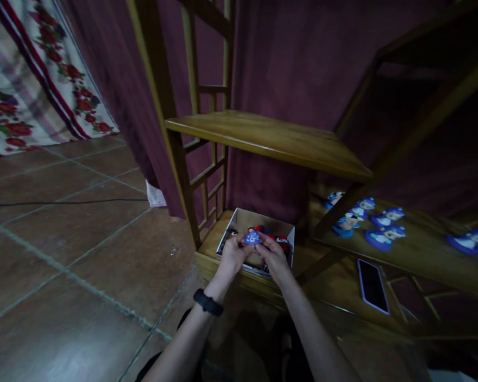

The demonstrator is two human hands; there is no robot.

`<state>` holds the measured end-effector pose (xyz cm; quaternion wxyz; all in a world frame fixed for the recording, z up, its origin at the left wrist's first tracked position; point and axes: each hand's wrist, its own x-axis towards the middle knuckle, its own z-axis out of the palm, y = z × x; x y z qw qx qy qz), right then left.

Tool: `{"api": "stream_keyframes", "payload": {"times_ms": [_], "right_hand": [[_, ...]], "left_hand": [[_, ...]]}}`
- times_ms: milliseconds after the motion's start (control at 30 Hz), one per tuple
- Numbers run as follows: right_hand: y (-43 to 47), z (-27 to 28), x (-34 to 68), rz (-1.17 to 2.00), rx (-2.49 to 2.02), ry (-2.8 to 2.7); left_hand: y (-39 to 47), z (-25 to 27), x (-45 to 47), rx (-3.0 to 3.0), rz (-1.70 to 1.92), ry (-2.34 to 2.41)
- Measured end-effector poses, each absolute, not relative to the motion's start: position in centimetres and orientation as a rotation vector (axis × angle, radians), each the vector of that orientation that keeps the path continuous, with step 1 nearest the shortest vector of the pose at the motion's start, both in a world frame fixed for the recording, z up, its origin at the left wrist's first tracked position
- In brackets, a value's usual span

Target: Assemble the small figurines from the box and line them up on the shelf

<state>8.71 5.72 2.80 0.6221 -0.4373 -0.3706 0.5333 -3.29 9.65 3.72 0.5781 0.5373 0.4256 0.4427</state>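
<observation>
A small blue-and-white figurine (252,237) is pinched between the fingers of my left hand (234,253) and my right hand (271,250). Both hands are closed around its edges, just above an open white cardboard box (292,233). Inside the box lie several small figures with red and dark parts, such as a red figure (279,241) at the right; my hands hide part of them. On my left wrist sits a black band (207,302).
Several blue-and-white figurines (385,236) stand on the wooden shelf (426,254) to the right. A phone (373,286) lies on the lower board. Above the box juts a wooden shelf board (263,135). Left are the tiled floor (115,228), a purple curtain (115,69) and a cable (75,202).
</observation>
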Motion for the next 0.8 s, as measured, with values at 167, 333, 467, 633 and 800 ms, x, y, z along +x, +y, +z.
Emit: {"api": "stream_keyframes", "payload": {"times_ms": [167,333,467,633,800], "right_hand": [[6.1,2.8,9.8,1.163,-1.041,-0.882],[6.4,3.3,10.5,1.112,-1.059,-0.876],[6.7,3.8,10.6,1.092,-1.095,-0.856],[6.9,3.8,10.3,1.078,-1.165,-0.801],[6.6,4.0,10.3,1.064,-1.182,-0.784]], "left_hand": [[9.7,4.4,-2.9,0.777,0.879,0.893],[9.4,5.9,-2.4,0.592,0.834,0.813],[9.5,6.2,-2.0,0.524,0.884,0.811],[9.7,5.8,-1.8,0.513,0.891,0.819],[9.7,5.7,-2.2,0.489,0.83,0.8]]}}
